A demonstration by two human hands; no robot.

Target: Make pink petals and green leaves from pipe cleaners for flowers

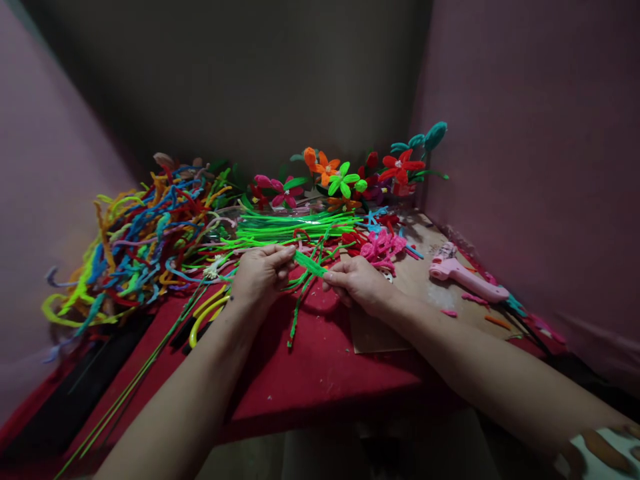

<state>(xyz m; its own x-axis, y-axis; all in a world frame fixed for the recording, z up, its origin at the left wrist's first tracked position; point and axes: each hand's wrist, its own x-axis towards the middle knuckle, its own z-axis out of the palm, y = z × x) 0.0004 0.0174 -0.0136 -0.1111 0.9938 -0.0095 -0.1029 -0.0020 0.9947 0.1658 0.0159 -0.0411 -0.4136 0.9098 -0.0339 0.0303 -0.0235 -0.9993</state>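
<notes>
Left hand (265,272) and right hand (357,283) hold a fuzzy green strip (309,263).
Each pinches one end between thumb and fingers, above the red worktop (325,380). Bright green stems (295,228) lie just beyond; a multicoloured heap (140,240) is on the left, a pink glue gun (467,277) on the right.

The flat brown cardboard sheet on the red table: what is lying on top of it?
A pink pistol-shaped plastic tool, a small pink scrap and a short orange strip lie on the cardboard sheet. The right forearm covers part of it; anything there is hidden.
</notes>
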